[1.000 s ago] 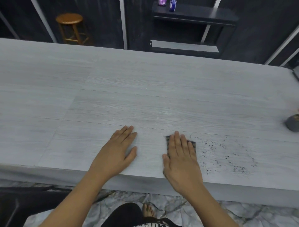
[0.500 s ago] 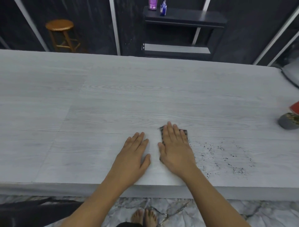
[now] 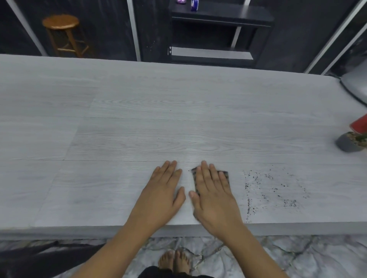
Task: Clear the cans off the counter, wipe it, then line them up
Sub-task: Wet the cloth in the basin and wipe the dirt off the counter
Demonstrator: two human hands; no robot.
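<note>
My right hand [image 3: 214,198] lies flat on a small dark cloth [image 3: 225,175], pressing it onto the pale grey wood-grain counter [image 3: 139,119] near the front edge. Flat on the bare counter just left of it rests my left hand [image 3: 162,190], fingers together and the thumbs almost touching. A patch of dark crumbs [image 3: 274,190] is scattered to the right of the cloth. Two cans, one purple [image 3: 181,1] and one blue [image 3: 194,5], stand on a black shelf [image 3: 220,14] behind the counter.
A small grey pot with a plant [image 3: 349,141] and a red object [image 3: 360,124] sit at the counter's right edge. A grey curved object [image 3: 355,85] lies at the far right corner. A wooden stool [image 3: 61,21] stands behind the counter at left.
My left hand has slid right until it lies beside my right hand. The right hand and cloth have shifted a little left, away from the crumbs.
</note>
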